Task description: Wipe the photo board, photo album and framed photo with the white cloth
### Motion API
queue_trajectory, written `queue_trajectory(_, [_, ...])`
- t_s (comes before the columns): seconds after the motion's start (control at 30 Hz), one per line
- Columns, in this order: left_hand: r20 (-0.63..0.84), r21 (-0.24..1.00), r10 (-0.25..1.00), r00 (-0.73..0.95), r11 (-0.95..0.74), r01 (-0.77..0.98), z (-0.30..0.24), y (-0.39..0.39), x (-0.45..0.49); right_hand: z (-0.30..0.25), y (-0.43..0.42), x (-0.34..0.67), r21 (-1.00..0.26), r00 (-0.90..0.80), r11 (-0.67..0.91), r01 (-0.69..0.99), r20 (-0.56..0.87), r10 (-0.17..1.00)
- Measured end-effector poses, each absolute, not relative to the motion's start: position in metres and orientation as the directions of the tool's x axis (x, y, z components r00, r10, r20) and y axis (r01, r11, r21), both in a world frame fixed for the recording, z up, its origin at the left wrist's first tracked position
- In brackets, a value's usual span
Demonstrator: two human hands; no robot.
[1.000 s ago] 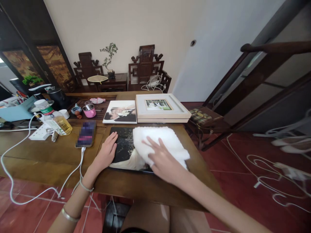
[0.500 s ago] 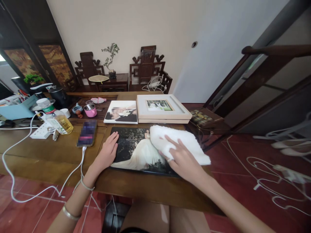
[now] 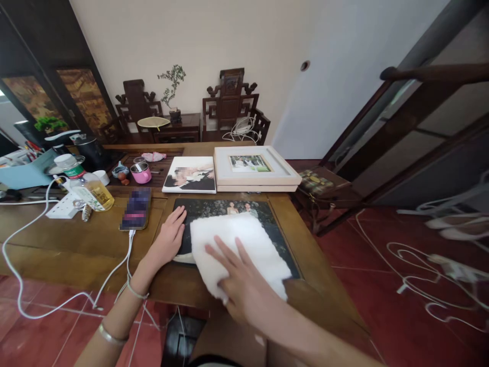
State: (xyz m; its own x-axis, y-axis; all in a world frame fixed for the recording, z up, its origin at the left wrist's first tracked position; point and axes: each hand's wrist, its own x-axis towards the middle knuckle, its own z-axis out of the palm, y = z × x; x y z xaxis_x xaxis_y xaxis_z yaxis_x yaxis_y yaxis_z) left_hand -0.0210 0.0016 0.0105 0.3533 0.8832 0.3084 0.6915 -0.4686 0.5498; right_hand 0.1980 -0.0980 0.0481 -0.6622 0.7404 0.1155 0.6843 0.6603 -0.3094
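A dark photo panel (image 3: 273,224) with a wedding picture lies flat near the front edge of the wooden table. My left hand (image 3: 171,235) rests open on its left edge, fingers stretched over the border. Over the panel's middle and front spreads a white towel (image 3: 233,229), hiding most of the picture; part of it hangs past the panel's near side. My right hand (image 3: 240,283) has hold of the towel and presses it down, the visible fingers stretched over the cloth. The thumb side is partly hidden.
Behind the panel lie a white-edged photo board (image 3: 190,174) and a pale framed photo (image 3: 255,168). To the left are a charging phone (image 3: 135,208), a pink cup (image 3: 141,173), an oil bottle (image 3: 89,186) and a power strip (image 3: 63,205). White cables (image 3: 114,267) hang over the front edge.
My right hand has dragged the towel left and toward me across the panel, uncovering its upper right part. My left hand has stayed in place.
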Motion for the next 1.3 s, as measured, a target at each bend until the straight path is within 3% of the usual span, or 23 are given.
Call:
queue_trajectory(0.17, [0.312,0.558,0.889,0.337,-0.458,0.692,0.008,0.001,-0.020,0.045,-0.111,0.229,-0.280,-0.635,0.656,0.701,0.172,0.753])
queue_trajectory(0.3, [0.329,0.555,0.879,0.345,-0.476,0.683,0.007,0.002,-0.020,0.049,-0.065,0.245,-0.204,-0.550,0.579,0.789,0.182,0.815])
queue_trajectory(0.53, [0.323,0.553,0.877,0.356,-0.481,0.681,0.008,0.003,-0.022,0.059,0.005,0.208,-0.176,-0.467,0.484,0.857,0.130,0.875])
queue_trajectory(0.67, [0.311,0.558,0.881,0.357,-0.474,0.682,0.010,0.003,-0.022,0.059,-0.020,0.186,-0.190,-0.459,0.467,0.863,0.088,0.884])
queue_trajectory(0.77, [0.312,0.548,0.882,0.353,-0.471,0.691,0.012,0.003,-0.021,0.054,-0.066,0.182,-0.230,-0.549,0.538,0.811,0.021,0.836])
queue_trajectory(0.97, [0.309,0.542,0.884,0.352,-0.468,0.698,0.012,0.002,-0.020,0.046,-0.113,0.207,-0.298,-0.663,0.663,0.686,0.117,0.739])
queue_trajectory(1.17, [0.304,0.570,0.896,0.323,-0.442,0.692,0.009,0.003,-0.020,0.049,-0.057,0.251,-0.171,-0.480,0.509,0.843,0.186,0.857])
queue_trajectory(1.3, [0.262,0.599,0.912,0.315,-0.409,0.689,0.013,0.002,-0.019,0.054,-0.031,0.244,-0.148,-0.334,0.356,0.923,0.156,0.930])
